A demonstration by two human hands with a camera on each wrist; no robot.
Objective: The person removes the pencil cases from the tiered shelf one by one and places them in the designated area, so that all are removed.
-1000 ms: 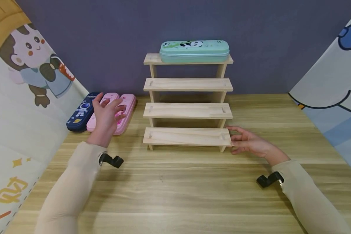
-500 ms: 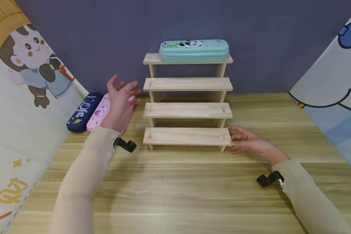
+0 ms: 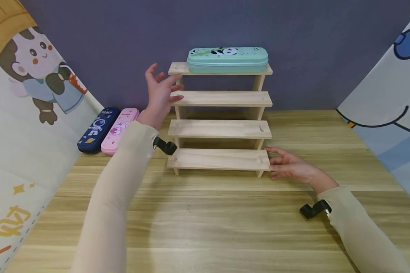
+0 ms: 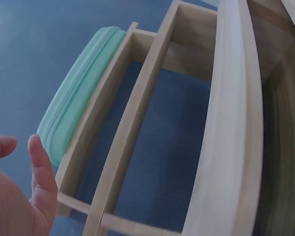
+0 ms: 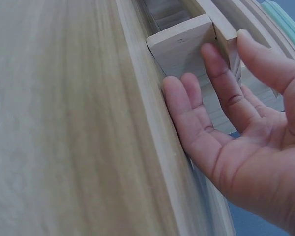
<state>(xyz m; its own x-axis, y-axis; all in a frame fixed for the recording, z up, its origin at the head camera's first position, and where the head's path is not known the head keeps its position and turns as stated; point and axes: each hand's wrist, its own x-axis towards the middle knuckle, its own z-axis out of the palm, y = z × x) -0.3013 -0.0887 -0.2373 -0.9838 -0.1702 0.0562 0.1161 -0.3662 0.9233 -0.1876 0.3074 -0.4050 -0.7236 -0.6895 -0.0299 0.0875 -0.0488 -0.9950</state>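
A four-step wooden display rack [image 3: 219, 129] stands on the table against the back wall. On its top step lies a mint-green pencil case [image 3: 227, 60] with a panda print. My left hand [image 3: 158, 94] is raised at the rack's upper left, fingers spread and holding nothing. In the left wrist view, the fingertips are near one end of the mint case [image 4: 81, 93], apparently apart from it. My right hand [image 3: 292, 168] holds the right end of the lowest step; in the right wrist view, the thumb and index finger [image 5: 231, 93] are on either side of the board's edge.
Left of the rack, a navy pencil case [image 3: 98, 131] with an astronaut and a pink pencil case [image 3: 119, 131] with a rabbit lie side by side on the table [image 3: 205, 220]. Another pink case beside them is mostly hidden by my left arm. Printed cloths hang at both sides.
My left hand has moved up and to the right, from above the pink pencil cases to beside the rack's upper steps. My right hand has stayed at the lowest step.
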